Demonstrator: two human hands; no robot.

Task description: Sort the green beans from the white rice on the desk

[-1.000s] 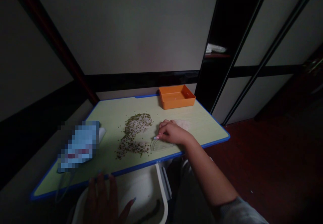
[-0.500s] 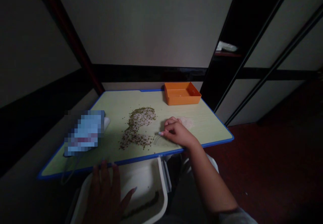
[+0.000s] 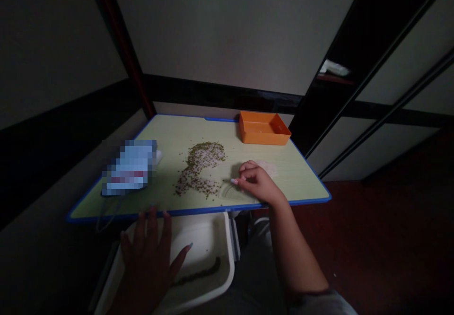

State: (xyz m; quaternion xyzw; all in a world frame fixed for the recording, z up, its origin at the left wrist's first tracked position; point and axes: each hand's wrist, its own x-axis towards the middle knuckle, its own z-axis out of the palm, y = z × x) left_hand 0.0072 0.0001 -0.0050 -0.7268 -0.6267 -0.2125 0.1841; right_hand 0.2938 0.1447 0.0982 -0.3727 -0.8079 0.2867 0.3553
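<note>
My right hand (image 3: 257, 180) is low over the pale green tabletop (image 3: 170, 133), its fingers curled and the thumb near the index finger. Whatever the fingertips may pinch is too small to see. Left of it spreads a heap of mixed grains (image 3: 202, 163), small green-brown beans among whitish grains. A thin patch of pale grains (image 3: 266, 167) lies just beyond the right hand, partly hidden by it. Over the white drawer (image 3: 227, 258) under the table's front edge, my left hand (image 3: 147, 253) is open, fingers spread, with nothing visible in it.
An orange open box (image 3: 264, 137) stands at the back right of the table. A blurred-out blue-white packet (image 3: 129, 170) lies at the left, with a thin loop hanging over the edge. Inside the drawer is a dark elongated thing (image 3: 198, 275). Panelled walls rise behind.
The camera view has tilted and shifted slightly. My right hand keeps its curled pose beside the grains, and my left hand remains spread over the drawer, more of it now visible.
</note>
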